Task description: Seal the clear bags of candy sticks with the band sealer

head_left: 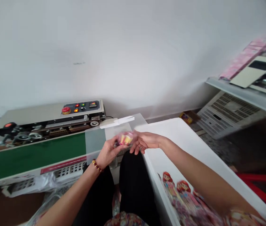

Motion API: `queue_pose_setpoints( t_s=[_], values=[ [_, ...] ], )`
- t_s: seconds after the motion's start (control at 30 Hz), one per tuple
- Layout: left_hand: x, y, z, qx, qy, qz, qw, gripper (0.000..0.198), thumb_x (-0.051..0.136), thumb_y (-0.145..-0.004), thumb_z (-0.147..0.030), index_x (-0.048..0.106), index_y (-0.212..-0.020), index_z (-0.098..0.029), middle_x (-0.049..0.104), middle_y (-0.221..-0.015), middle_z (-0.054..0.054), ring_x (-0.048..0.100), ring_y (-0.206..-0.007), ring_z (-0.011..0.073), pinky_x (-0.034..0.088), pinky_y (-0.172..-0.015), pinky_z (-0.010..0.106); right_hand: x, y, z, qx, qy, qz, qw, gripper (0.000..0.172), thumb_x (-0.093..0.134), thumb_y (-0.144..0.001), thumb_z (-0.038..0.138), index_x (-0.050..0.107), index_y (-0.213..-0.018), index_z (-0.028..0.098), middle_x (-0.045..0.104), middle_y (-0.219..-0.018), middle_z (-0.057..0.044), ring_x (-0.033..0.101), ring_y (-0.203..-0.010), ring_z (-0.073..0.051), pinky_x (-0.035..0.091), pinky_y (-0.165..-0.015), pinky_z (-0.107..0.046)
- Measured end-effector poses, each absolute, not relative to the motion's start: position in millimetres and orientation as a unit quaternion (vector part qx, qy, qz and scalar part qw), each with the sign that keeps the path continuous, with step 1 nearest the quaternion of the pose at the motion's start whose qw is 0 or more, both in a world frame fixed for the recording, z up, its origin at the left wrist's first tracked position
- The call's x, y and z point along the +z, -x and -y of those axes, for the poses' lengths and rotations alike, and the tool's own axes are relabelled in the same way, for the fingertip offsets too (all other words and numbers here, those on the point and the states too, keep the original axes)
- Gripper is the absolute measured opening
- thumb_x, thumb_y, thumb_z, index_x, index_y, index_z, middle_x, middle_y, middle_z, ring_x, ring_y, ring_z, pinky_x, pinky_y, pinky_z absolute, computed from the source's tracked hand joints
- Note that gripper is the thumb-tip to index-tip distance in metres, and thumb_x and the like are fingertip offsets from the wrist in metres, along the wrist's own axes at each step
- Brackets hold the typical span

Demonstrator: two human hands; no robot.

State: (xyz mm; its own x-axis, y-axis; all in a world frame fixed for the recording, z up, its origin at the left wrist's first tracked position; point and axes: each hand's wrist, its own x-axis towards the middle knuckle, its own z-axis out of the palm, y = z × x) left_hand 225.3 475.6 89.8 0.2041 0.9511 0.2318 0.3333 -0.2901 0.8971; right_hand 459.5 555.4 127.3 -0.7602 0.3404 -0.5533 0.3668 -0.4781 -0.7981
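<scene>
My left hand (108,152) and my right hand (146,142) meet in front of me over my lap. Together they hold a small clear plastic packet (125,138) with a pink and yellow item inside. The fingers of both hands pinch the packet's sides; it is blurred by motion. A bead bracelet (97,165) circles my left wrist. The hands hover just off the right end of a sealing machine's green conveyor belt (29,155).
The band sealer (53,117) with a red stop button and lit control lights stands at the left against the wall. A white bin (184,138) at my right holds several doll-printed packets (177,190). A shelf (246,92) with pink boxes is at far right.
</scene>
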Motion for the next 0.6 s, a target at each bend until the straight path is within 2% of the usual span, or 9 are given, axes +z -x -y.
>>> queue_pose_setpoints(
  t_s=[0.07, 0.13, 0.2, 0.27, 0.33, 0.43, 0.5, 0.6],
  values=[
    [89, -219, -485, 0.474, -0.571, -0.475, 0.473, 0.053, 0.067, -0.085, -0.059, 0.064, -0.115, -0.015, 0.073, -0.099, 0.008, 0.067, -0.085, 0.0215, 0.054, -0.079, 0.032, 119, -455, -563, -0.729, -0.389, -0.554, -0.101, 0.07, 0.049, -0.089, 0.076, 0.068, -0.11, 0.013, 0.072, -0.107, -0.017, 0.069, -0.082, -0.018, 0.049, -0.055, -0.021],
    [86, -216, -495, 0.508, -0.489, -0.464, 0.537, 0.056, 0.071, -0.081, -0.059, 0.064, -0.112, -0.013, 0.072, -0.102, 0.009, 0.067, -0.087, 0.0216, 0.054, -0.082, 0.032, 112, -445, -565, -0.677, -0.394, -0.588, -0.203, 0.063, 0.066, -0.083, 0.068, 0.064, -0.121, 0.018, 0.067, -0.125, -0.014, 0.067, -0.1, -0.02, 0.052, -0.067, -0.023],
    [81, -215, -504, 0.527, -0.45, -0.462, 0.553, 0.058, 0.074, -0.077, -0.058, 0.063, -0.111, -0.013, 0.071, -0.105, 0.009, 0.066, -0.093, 0.0222, 0.052, -0.086, 0.033, 106, -429, -565, -0.674, -0.365, -0.595, -0.242, 0.064, 0.074, -0.079, 0.06, 0.059, -0.13, 0.024, 0.06, -0.137, -0.01, 0.061, -0.117, -0.023, 0.053, -0.08, -0.029],
    [73, -215, -513, 0.54, -0.433, -0.472, 0.546, 0.059, 0.075, -0.076, -0.057, 0.06, -0.114, -0.013, 0.069, -0.108, 0.01, 0.064, -0.098, 0.0233, 0.051, -0.089, 0.034, 101, -410, -567, -0.678, -0.36, -0.59, -0.249, 0.057, 0.073, -0.08, 0.055, 0.06, -0.127, 0.025, 0.064, -0.131, -0.007, 0.061, -0.117, -0.024, 0.052, -0.083, -0.031],
    [64, -215, -523, 0.537, -0.432, -0.492, 0.532, 0.058, 0.071, -0.077, -0.055, 0.057, -0.116, -0.014, 0.067, -0.111, 0.01, 0.062, -0.102, 0.0242, 0.051, -0.09, 0.035, 95, -392, -574, -0.659, -0.391, -0.588, -0.259, 0.043, 0.071, -0.079, 0.048, 0.062, -0.113, 0.023, 0.069, -0.113, -0.004, 0.064, -0.105, -0.021, 0.051, -0.08, -0.029],
    [55, -212, -539, 0.461, -0.482, -0.58, 0.467, 0.046, 0.06, -0.085, -0.052, 0.058, -0.111, -0.014, 0.065, -0.11, 0.011, 0.06, -0.105, 0.0267, 0.05, -0.092, 0.039, 84, -373, -593, -0.615, -0.446, -0.593, -0.266, 0.025, 0.068, -0.078, 0.038, 0.057, -0.093, 0.021, 0.068, -0.089, 0.0, 0.065, -0.085, -0.018, 0.049, -0.072, -0.026],
    [54, -209, -548, 0.365, -0.525, -0.677, 0.365, 0.042, 0.055, -0.089, -0.049, 0.059, -0.111, -0.014, 0.064, -0.112, 0.014, 0.058, -0.11, 0.031, 0.048, -0.094, 0.045, 78, -365, -605, -0.567, -0.482, -0.616, -0.259, 0.02, 0.066, -0.079, 0.033, 0.054, -0.09, 0.021, 0.066, -0.084, 0.001, 0.064, -0.08, -0.017, 0.048, -0.07, -0.026],
    [52, -207, -556, 0.257, -0.532, -0.784, 0.191, 0.057, 0.057, -0.091, -0.046, 0.049, -0.134, -0.011, 0.057, -0.128, 0.023, 0.053, -0.12, 0.0387, 0.045, -0.097, 0.055, 74, -355, -613, -0.4, -0.56, -0.698, -0.199, 0.018, 0.064, -0.084, 0.031, 0.056, -0.096, 0.021, 0.067, -0.088, -0.002, 0.065, -0.086, -0.02, 0.048, -0.079, -0.031]
  ],
)
